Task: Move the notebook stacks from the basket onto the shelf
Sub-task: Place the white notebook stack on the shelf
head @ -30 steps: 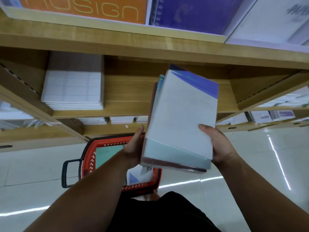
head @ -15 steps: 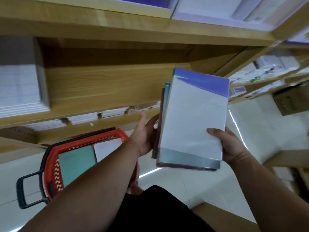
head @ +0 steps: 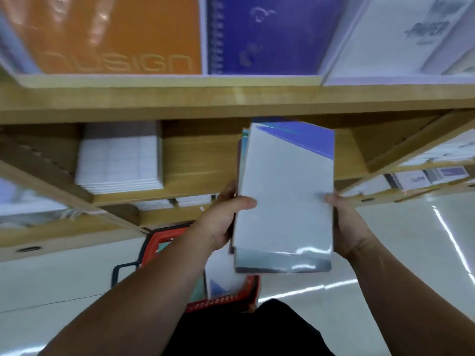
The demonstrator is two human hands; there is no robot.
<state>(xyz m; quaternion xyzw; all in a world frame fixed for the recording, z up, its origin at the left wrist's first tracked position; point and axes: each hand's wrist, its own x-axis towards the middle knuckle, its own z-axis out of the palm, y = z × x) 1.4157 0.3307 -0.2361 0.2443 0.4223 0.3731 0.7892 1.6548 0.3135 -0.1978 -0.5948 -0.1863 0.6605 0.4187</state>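
The wrapped notebook stack [head: 285,196] sat at frame centre, its far end level with the shelf [head: 200,160] opening. The left hand [head: 221,222] and right hand [head: 347,227] gripped its long edges, thumbs on top. Sliding it in flat, right of the white pile [head: 118,160], looked wisest. The basket [head: 223,300] lay below.

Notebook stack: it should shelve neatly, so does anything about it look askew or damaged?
Slightly askew: in the notebook stack, gripped by the left hand and right hand, lower notebooks jut past the top cover's left edge. No tears or dents show.
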